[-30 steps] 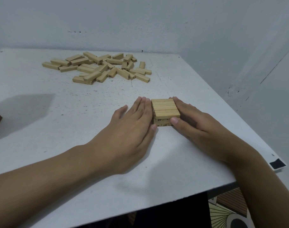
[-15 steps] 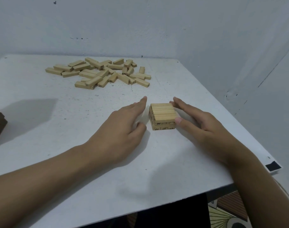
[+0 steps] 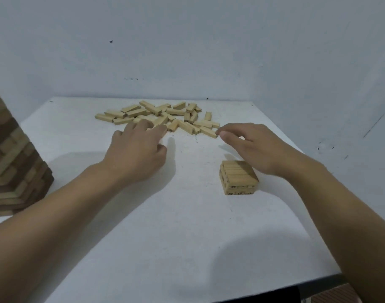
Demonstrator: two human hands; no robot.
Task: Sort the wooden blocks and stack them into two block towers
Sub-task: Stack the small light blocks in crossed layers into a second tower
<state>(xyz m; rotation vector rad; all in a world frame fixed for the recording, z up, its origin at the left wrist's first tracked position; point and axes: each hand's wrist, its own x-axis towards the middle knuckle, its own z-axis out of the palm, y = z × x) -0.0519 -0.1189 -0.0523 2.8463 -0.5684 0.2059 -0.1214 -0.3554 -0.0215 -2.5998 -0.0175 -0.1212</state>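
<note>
Both hands have left the small stack (image 3: 238, 178) and reached the loose blocks (image 3: 165, 114) by the far edge of the table (image 3: 187, 237). The left hand (image 3: 137, 154) is loosely bent and holds nothing. The right hand (image 3: 248, 147) has thumb and forefinger at the end of one block (image 3: 208, 131); pinching or not, I cannot tell. The stack stands toward the right edge.

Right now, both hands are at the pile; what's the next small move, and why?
Probably pinch the nearest block with the right hand: its fingertips are almost on it, and the stack is only a few layers high.
</note>
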